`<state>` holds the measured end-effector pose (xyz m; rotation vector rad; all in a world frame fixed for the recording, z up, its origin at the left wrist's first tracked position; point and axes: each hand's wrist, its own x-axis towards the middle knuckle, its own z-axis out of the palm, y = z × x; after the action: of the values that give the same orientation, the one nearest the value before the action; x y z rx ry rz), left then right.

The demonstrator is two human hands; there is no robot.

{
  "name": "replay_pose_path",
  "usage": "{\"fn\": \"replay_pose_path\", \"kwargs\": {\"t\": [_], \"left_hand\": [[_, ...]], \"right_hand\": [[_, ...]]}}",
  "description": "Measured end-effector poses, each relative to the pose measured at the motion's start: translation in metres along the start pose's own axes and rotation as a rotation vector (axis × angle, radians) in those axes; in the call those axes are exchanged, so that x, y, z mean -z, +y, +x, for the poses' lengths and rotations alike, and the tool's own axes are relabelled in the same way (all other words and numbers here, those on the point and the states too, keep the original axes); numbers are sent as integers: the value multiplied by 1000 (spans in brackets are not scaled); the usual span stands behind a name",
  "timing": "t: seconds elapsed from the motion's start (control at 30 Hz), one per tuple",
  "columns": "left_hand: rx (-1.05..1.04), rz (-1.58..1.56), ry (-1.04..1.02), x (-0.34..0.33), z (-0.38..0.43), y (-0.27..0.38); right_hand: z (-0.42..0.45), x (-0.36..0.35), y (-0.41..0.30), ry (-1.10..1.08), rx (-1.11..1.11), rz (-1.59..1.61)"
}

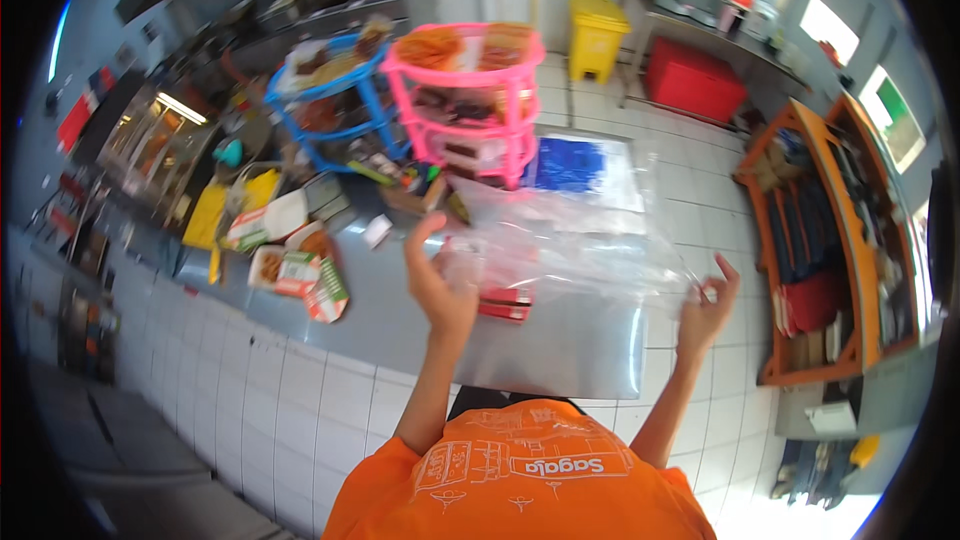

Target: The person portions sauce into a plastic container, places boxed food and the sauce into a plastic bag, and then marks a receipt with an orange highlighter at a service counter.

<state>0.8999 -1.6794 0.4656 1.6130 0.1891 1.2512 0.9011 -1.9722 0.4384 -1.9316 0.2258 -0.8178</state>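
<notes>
A clear plastic bag point(577, 255) is stretched between my hands above the steel table point(555, 360). My left hand point(442, 296) holds its left side, with one finger pointing up. At the other end, past the table's right edge, my right hand point(705, 307) pinches the plastic between fingertips. Beneath the bag, partly seen through it, lie red-and-white boxes point(506, 307). To the left of my left hand are open food boxes point(315, 247) with green, white and orange printing and food inside. A small white piece point(377, 231) rests between them and my hand.
Pink point(465, 75) and blue point(322, 94) tiered racks hold packed food at the table's back. A blue-and-white sheet point(574, 165) lies beside them. Yellow bags point(210, 214) sit at the left. Orange shelves point(806, 255) stand rightward; a yellow bin point(598, 34) and red chest point(694, 79) are behind.
</notes>
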Motion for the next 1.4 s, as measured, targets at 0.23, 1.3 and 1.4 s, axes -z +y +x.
{"fn": "replay_pose_path", "kwargs": {"t": [0.23, 1.3, 1.4], "left_hand": [[8, -527, -1811, -107, -141, 45], [196, -1125, -1121, 24, 77, 92], [103, -779, -778, 78, 100, 84]], "right_hand": [[-102, 250, 105, 537, -821, -384], [-49, -56, 62, -629, -104, 370], [-72, -158, -2, -1196, 244, -277]]}}
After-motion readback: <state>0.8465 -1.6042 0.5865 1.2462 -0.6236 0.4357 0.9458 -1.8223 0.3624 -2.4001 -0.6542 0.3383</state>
